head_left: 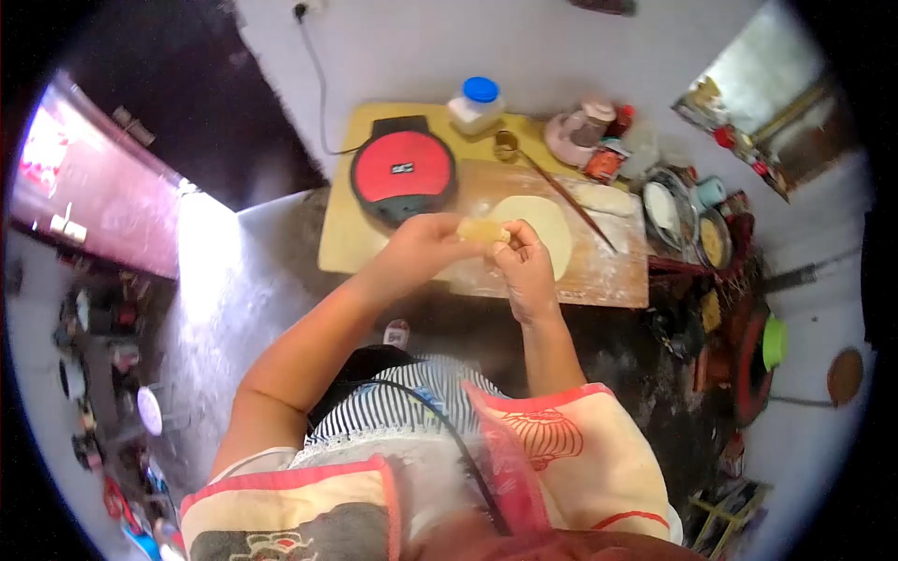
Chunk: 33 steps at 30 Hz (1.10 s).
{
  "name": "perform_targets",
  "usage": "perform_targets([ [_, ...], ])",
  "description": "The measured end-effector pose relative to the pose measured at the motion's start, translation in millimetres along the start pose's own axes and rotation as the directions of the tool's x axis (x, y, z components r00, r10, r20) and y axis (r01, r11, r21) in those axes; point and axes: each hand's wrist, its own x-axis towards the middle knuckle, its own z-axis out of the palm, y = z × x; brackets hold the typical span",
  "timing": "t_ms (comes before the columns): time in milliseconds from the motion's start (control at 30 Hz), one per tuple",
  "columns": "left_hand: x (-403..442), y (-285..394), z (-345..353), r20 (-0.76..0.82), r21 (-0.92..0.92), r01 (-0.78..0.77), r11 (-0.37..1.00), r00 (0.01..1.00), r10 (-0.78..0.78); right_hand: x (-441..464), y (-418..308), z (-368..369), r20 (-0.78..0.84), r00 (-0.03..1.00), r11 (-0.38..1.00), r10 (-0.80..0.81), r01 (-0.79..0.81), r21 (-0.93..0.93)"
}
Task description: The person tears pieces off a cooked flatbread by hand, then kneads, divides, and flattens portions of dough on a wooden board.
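Both hands meet above the board, holding a small pale-yellow piece point(481, 231) whose kind I cannot make out. My left hand point(432, 245) grips its left end, slightly blurred. Fingers of my right hand point(526, 269) pinch its right end. Below and behind them a round sheet of rolled dough point(547, 224) lies flat on the floured wooden board point(613, 280), partly hidden by the hands. A thin dark rolling pin point(571, 206) rests slantwise on the board, right of the sheet. Behind it is a pale, floured dough roll point(603, 199).
A closed red electric griddle point(404, 168) stands on the yellow table point(341, 248), left of the board. Behind are a blue-lidded jar point(477, 107), a small cup point(505, 145) and a pink appliance point(575, 136). Pans and bowls point(662, 208) crowd the right side.
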Motion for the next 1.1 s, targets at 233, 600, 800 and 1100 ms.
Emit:
perform_targets([
  [233, -19, -25, -41, -0.092, 0.155, 0.152, 0.976, 0.986, -0.139, 23, 51, 28, 0.171, 0.964, 0.979, 0.203, -0.195, -0.061],
  [600, 29, -48, -120, -0.041, 0.170, 0.063, 0.983, 0.998, -0.057, 81, 88, 81, -0.087, 0.981, 0.985, 0.171, -0.170, 0.018],
  [800, 41, -48, -140, -0.026, 0.225, 0.034, 0.974, 0.999, -0.029, 88, 83, 101, -0.158, 0.973, 0.978, 0.169, -0.146, 0.148],
  [1100, 63, -62, -150, -0.022, 0.193, -0.008, 0.981, 1.000, 0.013, 102, 67, 109, -0.185, 0.981, 0.992, 0.065, -0.043, 0.120],
])
